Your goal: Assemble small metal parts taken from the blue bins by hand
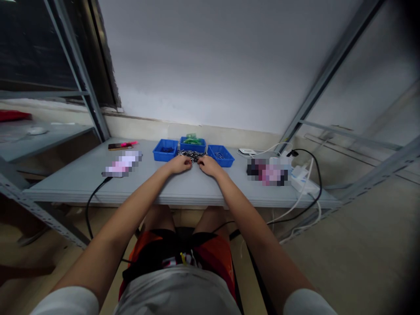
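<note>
My left hand (180, 164) and my right hand (208, 166) rest at the near edge of a pile of small, dark, shiny metal pieces (193, 155). The fingers of both hands are curled inward and face each other with a narrow gap between. Whatever the fingertips pinch is too small to make out. Behind the pile stands a blue tray (193, 149) with green pieces (192, 140) in it. To the left, another blue tray (160, 156) holds small dark parts. On the right, a third blue tray (227, 163) contains a few small pieces.
A blurred phone-like object (122, 164) with a black cable lies left on the grey table (131, 188). Behind it are a dark flat item (117, 146) and a pink item (128, 144). At right sit a blurred object (267, 171), a white power strip (305, 181) and cables.
</note>
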`<action>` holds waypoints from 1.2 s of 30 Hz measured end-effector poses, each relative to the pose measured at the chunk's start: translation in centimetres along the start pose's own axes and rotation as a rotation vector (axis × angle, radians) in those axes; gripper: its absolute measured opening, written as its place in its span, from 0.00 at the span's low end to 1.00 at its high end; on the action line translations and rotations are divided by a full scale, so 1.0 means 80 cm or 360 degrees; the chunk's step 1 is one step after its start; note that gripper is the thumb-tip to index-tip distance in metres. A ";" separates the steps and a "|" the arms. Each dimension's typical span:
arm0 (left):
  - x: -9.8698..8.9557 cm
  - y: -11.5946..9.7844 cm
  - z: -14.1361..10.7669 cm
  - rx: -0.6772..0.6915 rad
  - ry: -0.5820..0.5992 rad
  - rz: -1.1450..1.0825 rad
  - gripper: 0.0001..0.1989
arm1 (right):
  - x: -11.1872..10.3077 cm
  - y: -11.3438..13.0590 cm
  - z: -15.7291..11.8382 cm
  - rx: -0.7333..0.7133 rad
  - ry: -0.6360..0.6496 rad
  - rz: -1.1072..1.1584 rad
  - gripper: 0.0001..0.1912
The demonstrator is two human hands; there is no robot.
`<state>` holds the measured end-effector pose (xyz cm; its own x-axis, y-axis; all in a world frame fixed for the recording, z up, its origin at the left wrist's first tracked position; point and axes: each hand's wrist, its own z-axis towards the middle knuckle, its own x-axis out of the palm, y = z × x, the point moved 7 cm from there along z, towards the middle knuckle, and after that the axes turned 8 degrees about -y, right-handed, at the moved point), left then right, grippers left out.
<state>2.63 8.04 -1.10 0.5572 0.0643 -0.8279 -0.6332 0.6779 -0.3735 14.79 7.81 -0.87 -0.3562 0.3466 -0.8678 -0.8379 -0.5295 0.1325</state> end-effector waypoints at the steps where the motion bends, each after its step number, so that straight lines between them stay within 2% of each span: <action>1: 0.000 0.000 0.000 0.0002 0.0003 -0.0003 0.13 | 0.001 0.000 0.000 -0.0010 0.0017 0.0002 0.12; 25: 0.002 0.002 0.000 -0.0017 0.0013 -0.0003 0.13 | -0.002 0.010 0.001 -0.0095 0.0012 0.0158 0.16; 29: -0.002 -0.005 -0.001 0.0013 -0.0004 0.0003 0.12 | -0.006 0.012 0.005 -0.0101 -0.0110 0.0309 0.15; 33: -0.007 -0.009 -0.001 0.0016 -0.0063 0.0006 0.12 | -0.015 0.014 0.009 -0.0049 -0.0297 0.0632 0.14; 36: -0.010 -0.011 -0.001 0.0029 -0.0114 -0.0037 0.12 | -0.020 0.016 0.010 -0.0007 -0.0346 0.0769 0.13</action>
<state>2.71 7.38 -0.16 0.6092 0.1000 -0.7867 -0.6098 0.6932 -0.3842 13.95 7.18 1.03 -0.7791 0.2144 -0.5891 -0.5555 -0.6716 0.4902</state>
